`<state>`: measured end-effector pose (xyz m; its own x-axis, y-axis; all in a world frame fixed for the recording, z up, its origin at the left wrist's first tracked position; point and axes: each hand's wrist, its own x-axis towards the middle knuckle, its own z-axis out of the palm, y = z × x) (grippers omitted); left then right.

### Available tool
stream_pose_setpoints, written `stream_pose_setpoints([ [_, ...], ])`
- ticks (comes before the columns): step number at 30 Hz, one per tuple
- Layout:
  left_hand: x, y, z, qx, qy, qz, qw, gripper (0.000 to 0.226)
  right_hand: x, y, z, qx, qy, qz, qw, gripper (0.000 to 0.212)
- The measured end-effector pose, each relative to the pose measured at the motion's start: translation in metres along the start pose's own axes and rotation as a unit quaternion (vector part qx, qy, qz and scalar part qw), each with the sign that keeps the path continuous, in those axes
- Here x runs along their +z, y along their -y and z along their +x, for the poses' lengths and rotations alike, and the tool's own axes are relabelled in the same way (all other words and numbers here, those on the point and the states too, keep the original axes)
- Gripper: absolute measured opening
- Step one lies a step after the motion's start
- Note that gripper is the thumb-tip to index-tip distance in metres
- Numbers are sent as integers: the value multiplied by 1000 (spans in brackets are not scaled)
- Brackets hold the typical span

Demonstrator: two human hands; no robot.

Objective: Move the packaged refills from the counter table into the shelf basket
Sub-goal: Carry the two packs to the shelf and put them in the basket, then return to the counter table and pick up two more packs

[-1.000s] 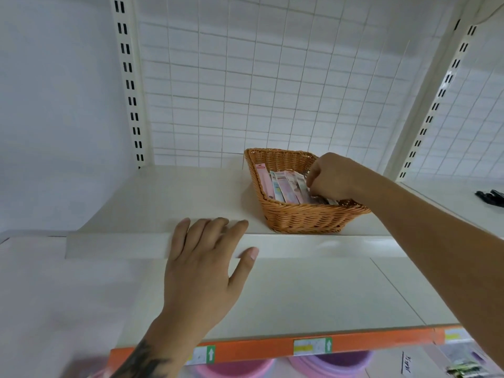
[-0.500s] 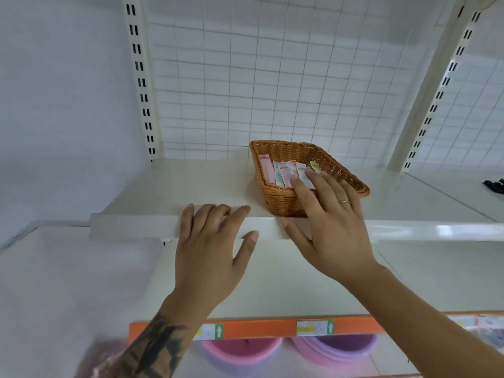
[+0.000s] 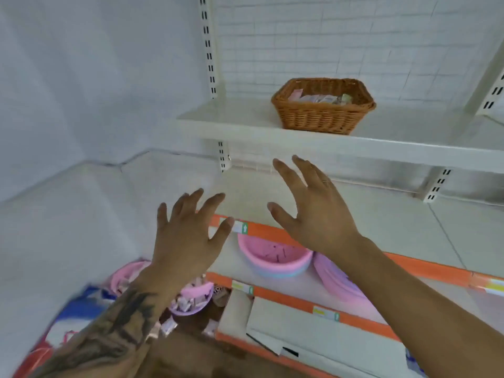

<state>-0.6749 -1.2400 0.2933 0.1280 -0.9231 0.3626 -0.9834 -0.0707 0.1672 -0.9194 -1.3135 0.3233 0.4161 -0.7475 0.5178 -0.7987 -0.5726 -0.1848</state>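
Observation:
A brown wicker basket [image 3: 321,120] stands on the upper white shelf [image 3: 240,121], with several packaged refills [image 3: 319,99] showing above its rim. My left hand [image 3: 188,236] hangs in the air in front of the orange-edged shelf, fingers spread, holding nothing. My right hand [image 3: 313,211] is beside it, also spread and empty, well below and in front of the basket. Small packets [image 3: 169,327] lie on a brown surface at the bottom of the view, blurred.
A pink bowl [image 3: 272,257] and a purple bowl [image 3: 335,279] sit on the lower shelf behind an orange price rail [image 3: 425,268]. More pink and purple bowls [image 3: 196,298] with small packets are at lower left. A white wall [image 3: 81,77] closes the left side.
Both hands have left the upper shelf and dropped back toward me, empty. The view has tilted down and left, so the basket now sits higher and farther away.

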Motion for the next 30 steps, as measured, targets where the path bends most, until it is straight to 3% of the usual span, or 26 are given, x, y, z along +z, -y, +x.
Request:
stream_pose_setpoints([
  [7,-23,33,-129,-122,98,53,986,69,45,77,-49,-70,90,109,987,78],
  [14,-59,61,-212,-212,80,100,969,61,59,148,-81,-150,164,131,966,83],
  [20,-103,79,-290,-291,74,101,949,83,60,231,-113,-203,219,164,940,84],
  [25,-137,120,-372,-343,58,108,931,61,49,323,-155,-263,250,182,914,81],
  [30,-172,160,-469,-392,49,93,914,59,37,422,-210,-304,259,180,899,77],
])
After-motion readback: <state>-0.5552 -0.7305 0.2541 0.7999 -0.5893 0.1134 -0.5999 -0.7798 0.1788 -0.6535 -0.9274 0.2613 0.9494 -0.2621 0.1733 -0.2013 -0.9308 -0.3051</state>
